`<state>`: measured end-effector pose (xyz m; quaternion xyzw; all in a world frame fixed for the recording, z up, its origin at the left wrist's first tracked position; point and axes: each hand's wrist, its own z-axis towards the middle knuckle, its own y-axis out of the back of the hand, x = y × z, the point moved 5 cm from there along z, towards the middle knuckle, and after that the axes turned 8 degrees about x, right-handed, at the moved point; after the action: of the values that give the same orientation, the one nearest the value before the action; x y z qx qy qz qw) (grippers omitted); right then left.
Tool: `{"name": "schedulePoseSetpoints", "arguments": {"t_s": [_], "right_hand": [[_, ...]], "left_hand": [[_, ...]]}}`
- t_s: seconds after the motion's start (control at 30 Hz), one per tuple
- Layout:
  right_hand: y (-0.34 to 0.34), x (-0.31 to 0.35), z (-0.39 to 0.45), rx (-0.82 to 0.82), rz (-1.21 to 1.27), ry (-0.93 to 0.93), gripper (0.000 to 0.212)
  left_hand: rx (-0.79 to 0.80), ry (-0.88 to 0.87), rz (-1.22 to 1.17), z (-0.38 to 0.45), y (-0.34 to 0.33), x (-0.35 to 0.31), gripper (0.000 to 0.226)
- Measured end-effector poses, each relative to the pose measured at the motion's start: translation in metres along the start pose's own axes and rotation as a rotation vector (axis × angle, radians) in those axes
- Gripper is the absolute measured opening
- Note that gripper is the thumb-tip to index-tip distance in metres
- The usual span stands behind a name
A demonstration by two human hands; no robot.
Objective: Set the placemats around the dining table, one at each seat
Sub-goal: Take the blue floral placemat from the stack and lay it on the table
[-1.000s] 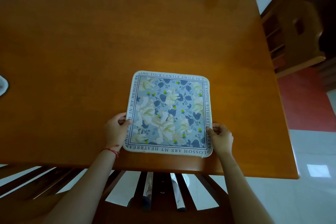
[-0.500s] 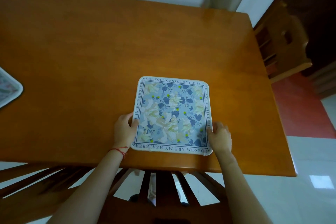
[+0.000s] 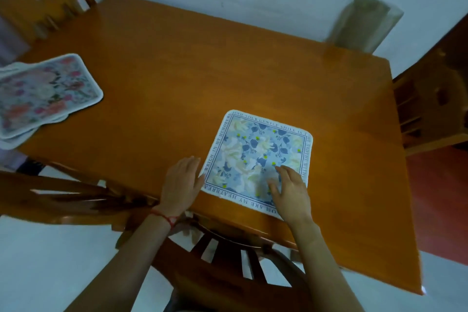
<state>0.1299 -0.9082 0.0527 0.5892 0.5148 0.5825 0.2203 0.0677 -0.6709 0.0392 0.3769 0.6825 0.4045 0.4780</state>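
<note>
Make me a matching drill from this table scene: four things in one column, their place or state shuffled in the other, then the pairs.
Things:
1. blue floral placemat
2. stack of pink floral placemats
3. left hand
4. right hand

Place or state:
A. piled at the table's left end
B. fingers spread on top of the blue mat
C. lying flat near the table's near edge
D. flat on the wood beside the blue mat's left edge

Pairs: 1-C, 2-A, 3-D, 4-B

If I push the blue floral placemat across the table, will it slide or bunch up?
The blue floral placemat lies flat and thin with a stitched-looking rim, so it is probably soft cloth and may wrinkle if pushed from one edge. The wooden table looks glossy, so it would likely slide easily. It would probably droop if lifted by a corner.
</note>
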Motion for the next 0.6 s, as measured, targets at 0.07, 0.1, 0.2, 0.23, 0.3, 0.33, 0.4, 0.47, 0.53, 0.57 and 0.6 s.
{"name": "schedulePoseSetpoints", "arguments": {"t_s": [0.07,0.1,0.2,0.23,0.3,0.33,0.4,0.47,0.53,0.57,0.6], "right_hand": [[0.002,0.010,-0.002,-0.006,-0.020,0.066,0.057],[0.003,0.015,-0.003,-0.012,-0.032,0.102,0.058],[0.002,0.034,-0.004,-0.002,-0.054,0.192,0.055],[0.001,0.043,-0.005,0.009,-0.054,0.216,0.054],[-0.003,0.062,-0.008,0.017,-0.061,0.273,0.053],[-0.005,0.072,-0.011,0.023,-0.061,0.303,0.052],[-0.012,0.093,-0.015,0.055,-0.057,0.360,0.051],[-0.019,0.114,-0.020,0.090,-0.063,0.423,0.052],[-0.025,0.134,-0.025,0.097,-0.054,0.481,0.050],[-0.028,0.145,-0.028,0.094,-0.050,0.510,0.049],[-0.031,0.155,-0.031,0.094,-0.052,0.539,0.048]], "left_hand": [[-0.033,0.048,0.004,-0.015,0.006,0.005,0.049],[-0.051,0.077,0.010,-0.023,0.010,0.008,0.049],[-0.114,0.144,0.028,-0.048,0.022,0.018,0.050],[-0.122,0.169,0.031,-0.056,0.025,0.022,0.051],[-0.140,0.234,0.050,-0.073,0.031,0.031,0.052],[-0.167,0.257,0.060,-0.081,0.035,0.035,0.054],[-0.212,0.299,0.057,-0.098,0.042,0.044,0.062],[-0.233,0.332,0.050,-0.114,0.047,0.054,0.064],[-0.267,0.365,0.047,-0.132,0.052,0.061,0.058],[-0.288,0.390,0.041,-0.142,0.056,0.065,0.054],[-0.318,0.418,0.028,-0.151,0.058,0.070,0.050]]}}
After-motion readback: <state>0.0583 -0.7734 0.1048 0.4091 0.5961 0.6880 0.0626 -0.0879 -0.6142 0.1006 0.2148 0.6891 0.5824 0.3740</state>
